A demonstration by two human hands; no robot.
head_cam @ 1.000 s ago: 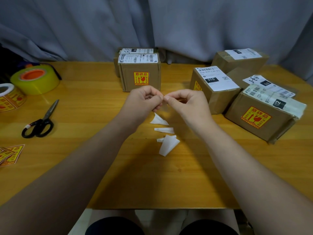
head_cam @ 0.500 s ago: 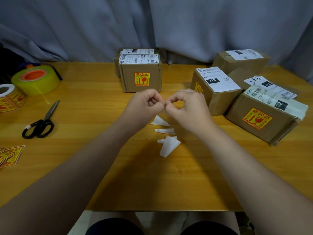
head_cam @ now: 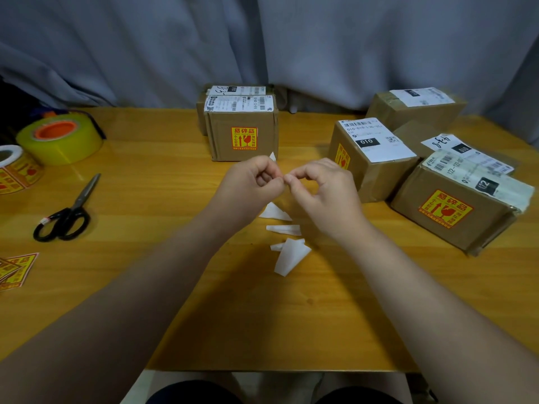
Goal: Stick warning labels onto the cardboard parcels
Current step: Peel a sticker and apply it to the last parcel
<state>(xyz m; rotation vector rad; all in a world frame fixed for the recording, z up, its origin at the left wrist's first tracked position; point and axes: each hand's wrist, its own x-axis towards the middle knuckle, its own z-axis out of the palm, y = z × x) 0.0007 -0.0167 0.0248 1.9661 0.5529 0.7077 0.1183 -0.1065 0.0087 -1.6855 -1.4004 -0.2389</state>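
Over the middle of the table [head_cam: 291, 316] both hands meet fingertip to fingertip: the left hand [head_cam: 250, 182] pinches a small white slip [head_cam: 272, 156], perhaps a label's backing, while the right hand [head_cam: 323, 191] curls against it, its grip hidden. Loose white paper scraps [head_cam: 287, 249] lie just beneath. Several cardboard parcels [head_cam: 376, 179] bearing warning labels [head_cam: 244, 138] stand along the back edge and right side; a label roll [head_cam: 14, 167] sits at the left edge

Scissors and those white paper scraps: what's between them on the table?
In the head view, bare table runs from the scissors to the paper scraps, crossed only by the left forearm.
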